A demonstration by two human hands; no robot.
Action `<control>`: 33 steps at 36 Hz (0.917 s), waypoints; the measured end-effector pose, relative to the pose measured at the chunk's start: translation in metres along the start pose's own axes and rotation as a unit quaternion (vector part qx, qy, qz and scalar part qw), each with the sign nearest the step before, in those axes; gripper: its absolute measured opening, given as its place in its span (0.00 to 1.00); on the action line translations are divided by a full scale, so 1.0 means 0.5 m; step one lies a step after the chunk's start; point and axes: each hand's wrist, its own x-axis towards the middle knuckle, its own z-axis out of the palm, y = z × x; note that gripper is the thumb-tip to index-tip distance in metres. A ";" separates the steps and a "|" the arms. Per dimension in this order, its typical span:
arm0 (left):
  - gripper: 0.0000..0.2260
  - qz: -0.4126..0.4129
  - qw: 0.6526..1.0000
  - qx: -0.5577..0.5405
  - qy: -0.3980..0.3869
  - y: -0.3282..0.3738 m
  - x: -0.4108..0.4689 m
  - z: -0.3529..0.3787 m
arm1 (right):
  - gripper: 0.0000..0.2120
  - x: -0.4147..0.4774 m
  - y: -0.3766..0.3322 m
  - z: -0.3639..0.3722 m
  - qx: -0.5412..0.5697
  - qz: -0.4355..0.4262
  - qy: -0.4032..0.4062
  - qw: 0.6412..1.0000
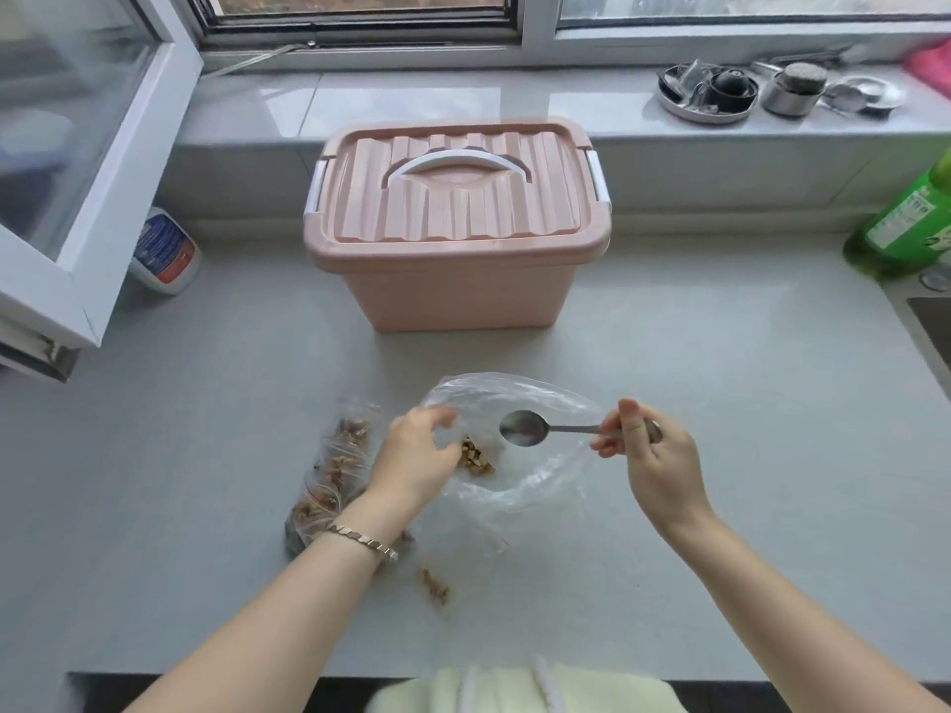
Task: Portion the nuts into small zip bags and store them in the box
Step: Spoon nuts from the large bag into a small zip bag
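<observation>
A large clear plastic bag (535, 403) lies open on the grey counter with a small heap of chopped nuts (476, 458) inside. My left hand (414, 455) grips the bag's left edge beside the nuts. My right hand (653, 455) pinches the handle of a metal spoon (525, 428), whose empty bowl hovers over the bag's mouth. Several small zip bags filled with nuts (334, 470) lie in a pile left of my left hand. A small zip bag with a few nuts (437, 589) lies under my left forearm. The pink box (453, 280) stands behind, its lid closed.
An open window sash (77, 198) juts over the counter's left side, with a white bottle (164, 249) under it. A green bottle (905, 223) stands at the right near a sink edge (931, 321). Metal dishes and a jar (746, 92) sit on the sill.
</observation>
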 end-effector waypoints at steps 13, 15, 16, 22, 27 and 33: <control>0.29 -0.001 0.995 0.001 -0.103 0.015 0.033 0.056 | 0.27 -0.030 0.016 0.011 0.019 -0.064 -0.022 0.997; 0.26 -0.006 0.996 0.002 -0.088 0.016 0.035 0.059 | 0.26 -0.027 0.028 0.017 -0.003 -0.077 -0.027 0.997; 0.26 -0.008 0.996 0.000 -0.086 0.015 0.036 0.059 | 0.24 -0.025 0.034 0.019 -0.015 -0.080 -0.023 0.996; 0.25 0.007 0.993 0.030 -0.114 0.011 0.038 0.038 | 0.18 -0.016 0.061 0.017 -0.077 -0.102 0.008 0.992; 0.17 0.012 0.989 0.066 -0.129 0.006 0.036 0.030 | 0.17 -0.018 0.056 0.007 -0.054 -0.135 0.023 0.989; 0.19 -0.003 0.983 0.109 -0.146 -0.001 0.042 0.035 | 0.22 -0.034 0.043 0.011 -0.085 -0.178 -0.042 0.979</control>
